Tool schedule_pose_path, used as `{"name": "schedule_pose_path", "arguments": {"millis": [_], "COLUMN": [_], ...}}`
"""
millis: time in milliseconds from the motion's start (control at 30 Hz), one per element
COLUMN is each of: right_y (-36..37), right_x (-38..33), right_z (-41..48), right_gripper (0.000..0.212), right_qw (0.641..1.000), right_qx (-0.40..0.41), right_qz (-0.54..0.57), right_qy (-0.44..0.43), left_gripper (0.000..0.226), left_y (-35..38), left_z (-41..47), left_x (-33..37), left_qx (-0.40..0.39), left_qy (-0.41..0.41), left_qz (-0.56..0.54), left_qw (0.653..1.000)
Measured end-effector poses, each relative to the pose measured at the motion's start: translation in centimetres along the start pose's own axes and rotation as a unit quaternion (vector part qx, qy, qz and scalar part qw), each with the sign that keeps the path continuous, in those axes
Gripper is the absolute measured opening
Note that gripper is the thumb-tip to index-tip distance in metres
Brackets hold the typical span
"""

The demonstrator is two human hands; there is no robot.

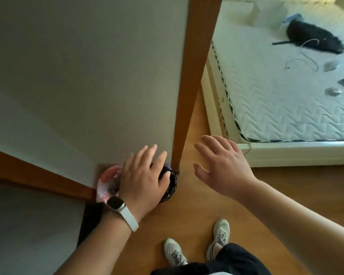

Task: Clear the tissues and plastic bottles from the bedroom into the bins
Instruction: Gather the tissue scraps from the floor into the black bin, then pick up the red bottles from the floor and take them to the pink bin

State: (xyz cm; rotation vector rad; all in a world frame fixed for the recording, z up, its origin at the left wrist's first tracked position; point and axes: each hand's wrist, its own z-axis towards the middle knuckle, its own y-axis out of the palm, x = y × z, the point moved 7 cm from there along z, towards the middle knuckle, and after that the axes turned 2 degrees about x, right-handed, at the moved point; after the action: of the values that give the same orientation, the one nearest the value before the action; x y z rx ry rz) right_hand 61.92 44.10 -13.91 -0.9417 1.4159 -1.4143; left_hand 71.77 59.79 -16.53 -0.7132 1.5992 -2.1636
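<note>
The black mesh bin (172,186) and bag-lined bin (107,180) stand upright in the wall corner, mouths up, long axes vertical. The left hand (143,181) hovers above them, fingers straight, empty; the right hand (222,165) is spread, empty. Probable crumpled tissues (330,66) lie well apart on the mattress (266,100). A careless knock could tip the light bins.

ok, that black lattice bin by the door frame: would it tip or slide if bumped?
The black lattice bin looks like openwork plastic, so it is probably light and easy to shove. It stands on smooth wooden floor, so it would likely slide rather than grip. The wall close behind it should limit tipping that way.
</note>
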Motion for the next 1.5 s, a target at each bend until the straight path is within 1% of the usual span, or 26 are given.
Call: {"name": "schedule_pose_path", "arguments": {"millis": [167,433,667,933,1100,1233,1333,1500], "right_y": [-5.0,-8.9,-11.7,-14.6,-16.0,-17.0,-17.1,-16.6], "right_x": [3.7,10.9,19.4,30.8,37.3,41.5,44.4,48.9], "right_z": [-4.2,-11.0,-20.4,-33.4,-41.2,-46.8,-49.5,-51.5], "right_gripper": [0.054,0.054,0.054,0.056,0.054,0.053,0.052,0.05], "right_qw": [0.997,0.988,0.979,0.964,0.952,0.932,0.918,0.896], "right_qx": [0.065,0.123,0.159,0.187,0.186,0.209,0.23,0.25], "right_qz": [0.003,0.021,-0.003,-0.035,-0.06,-0.081,-0.086,-0.084], "right_qy": [0.045,0.092,0.13,0.187,0.233,0.286,0.31,0.357], "left_gripper": [0.048,0.048,0.048,0.047,0.044,0.047,0.048,0.049], "left_y": [-3.1,-5.1,-5.1,-3.8,-2.2,-0.9,0.1,2.2], "left_z": [2.2,4.9,4.5,3.3,2.7,2.8,3.3,6.5], "left_x": [5.1,15.6,28.6,45.5,55.8,62.8,67.2,72.7], "left_qx": [0.058,0.081,0.087,0.079,0.079,0.064,0.055,0.046], "left_qy": [0.053,0.148,0.23,0.295,0.354,0.402,0.427,0.49], "left_qz": [-0.016,-0.001,-0.007,-0.018,-0.049,-0.054,-0.056,-0.04], "left_qw": [0.997,0.986,0.969,0.952,0.931,0.912,0.901,0.87]}}
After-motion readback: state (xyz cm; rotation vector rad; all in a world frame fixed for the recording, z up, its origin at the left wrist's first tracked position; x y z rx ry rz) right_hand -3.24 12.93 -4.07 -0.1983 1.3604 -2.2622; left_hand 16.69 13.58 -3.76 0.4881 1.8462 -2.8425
